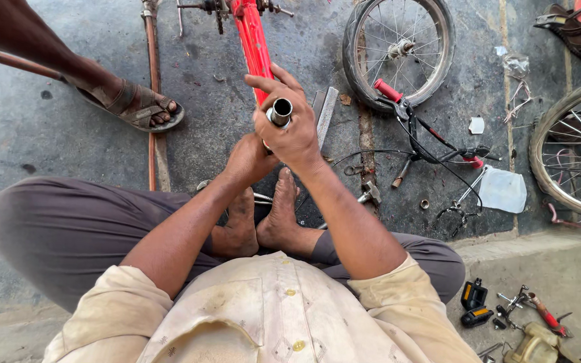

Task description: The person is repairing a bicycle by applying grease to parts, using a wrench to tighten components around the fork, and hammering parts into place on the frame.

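While the person sat cross-legged on a grey concrete floor (68, 128), the head camera looked straight down over a cream buttoned shirt (263, 316) and bare feet (263, 222). Near the centre of the view, the right hand (294, 131) was wrapped closed around the end of a red bicycle frame (253, 40), which ran up toward twelve o'clock. A short open metal tube (280, 111) stood out of that fist, its hollow mouth facing the camera. The left hand (250, 160) sat just below, at about seven o'clock from the right hand, pressed against the frame's underside; whether its fingers were closed on anything could not be told.

The frame looked like painted steel: stiff, fairly heavy, unlikely to flex, and probably greasy near the tube, so a full-fist hold on the painted bar seemed surer than the smooth tube.

At one o'clock lay a small spoked wheel (398, 47). At three o'clock were black handlebars with red grips (432, 144), a white rag (502, 189) and part of a larger wheel (573, 154). At ten o'clock another person's sandalled foot (136, 104) rested on the floor. At five o'clock, pedals and hand tools (506, 312) lay scattered.
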